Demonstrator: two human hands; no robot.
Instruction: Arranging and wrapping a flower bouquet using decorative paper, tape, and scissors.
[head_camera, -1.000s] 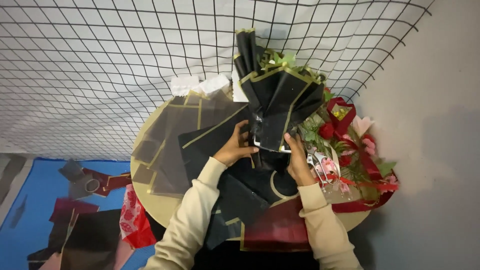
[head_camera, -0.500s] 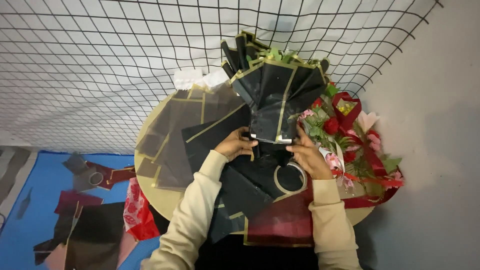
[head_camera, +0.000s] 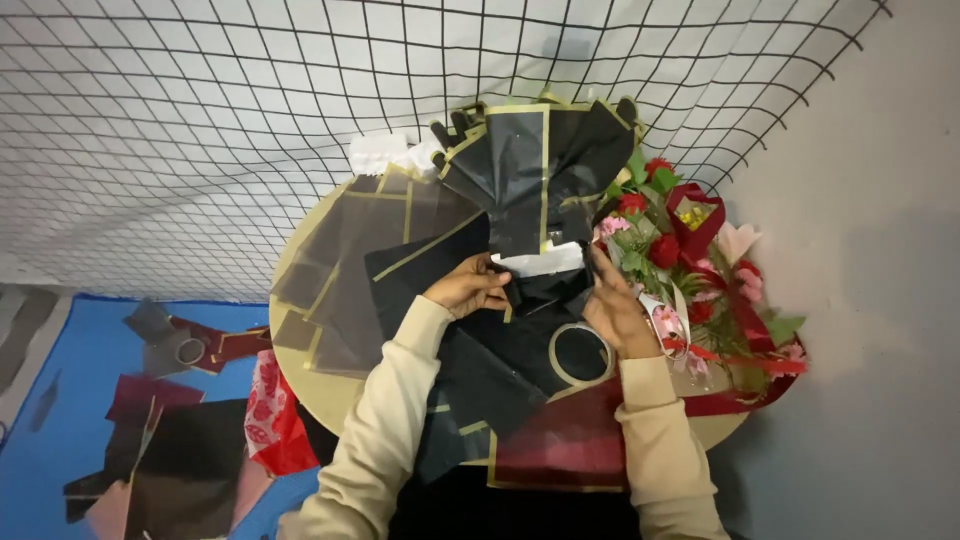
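Compared with half a second back: black wrapped bouquet (head_camera: 540, 175) fanned wider and tilted slightly further from the body, its gold-edged folds spread above both hands; both hands shifted a little toward the wrap's gathered neck.

Beneath the hands, round tan table (head_camera: 300, 265), covered with loose black wrapping sheets (head_camera: 400, 260) edged in gold, most lying to the left of the left hand and under both forearms. Nearer the body, under the right forearm, dark red translucent sheet (head_camera: 560, 440) with a gold border. Behind everything, beyond the hands, black wire grid (head_camera: 200, 120) against a white wall. Down past the left elbow, blue floor mat (head_camera: 60, 400) strewn with black and red paper offcuts.

Right of the right hand, finished flower bouquet (head_camera: 690, 260) lying on the table: red and pink blooms, green leaves, red wrap and red ribbon.

Left hand (head_camera: 468, 285) curled, fingertips pinching the black wrap at its neck. Right hand (head_camera: 615, 310) closed around the same neck from the other side, fingers pressed to the paper beside a white band (head_camera: 540, 262) wound there. Bouquet thus held between the two hands, head pointing away from the body.

Just below the right hand, roll of clear tape (head_camera: 580, 353) lying flat on black paper. Beyond the left hand, at the table's far edge, crumpled white tissue (head_camera: 385, 152).
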